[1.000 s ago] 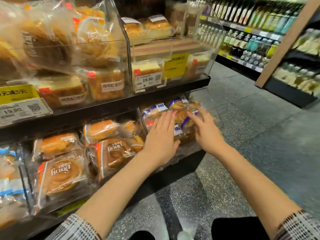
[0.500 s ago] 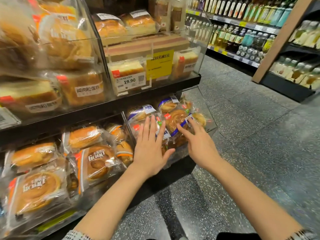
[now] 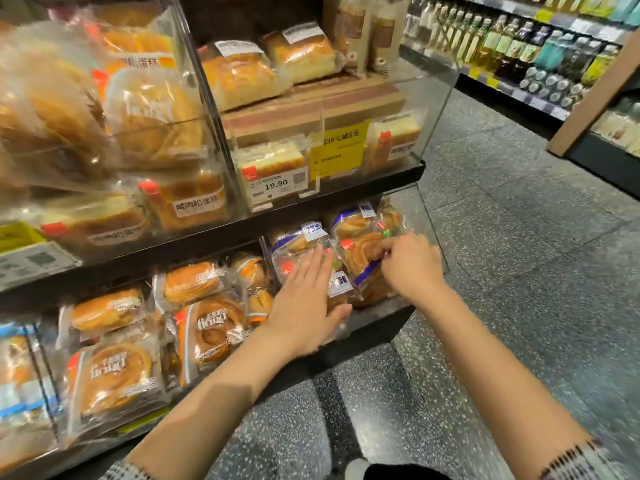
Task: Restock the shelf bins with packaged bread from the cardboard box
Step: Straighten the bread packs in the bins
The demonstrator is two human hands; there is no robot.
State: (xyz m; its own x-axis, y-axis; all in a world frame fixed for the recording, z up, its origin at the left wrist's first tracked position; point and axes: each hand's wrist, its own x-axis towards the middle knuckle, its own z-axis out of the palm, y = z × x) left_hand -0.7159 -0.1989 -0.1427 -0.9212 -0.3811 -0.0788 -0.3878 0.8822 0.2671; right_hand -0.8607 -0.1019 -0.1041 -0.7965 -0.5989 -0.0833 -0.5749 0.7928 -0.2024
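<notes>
1. Dark grey speckled terrazzo floor [image 3: 519, 271], laid in large slabs with thin seams, faintly glossy under overhead light.
2. Black two-tier shelving unit [image 3: 207, 244] at left, edged with clear acrylic dividers [image 3: 433, 109].
3. Yellow promotion sign [image 3: 337, 150] and white price tag [image 3: 277, 185] reading 19.90, both on the upper shelf front.
4. Across the aisle, a dark shelf of bottled drinks [image 3: 540, 46], green, pale and teal, in rows.
5. Slanted light wooden post [image 3: 588, 98] at right, beside further dim, blurred shelving [image 3: 620, 126].
</notes>
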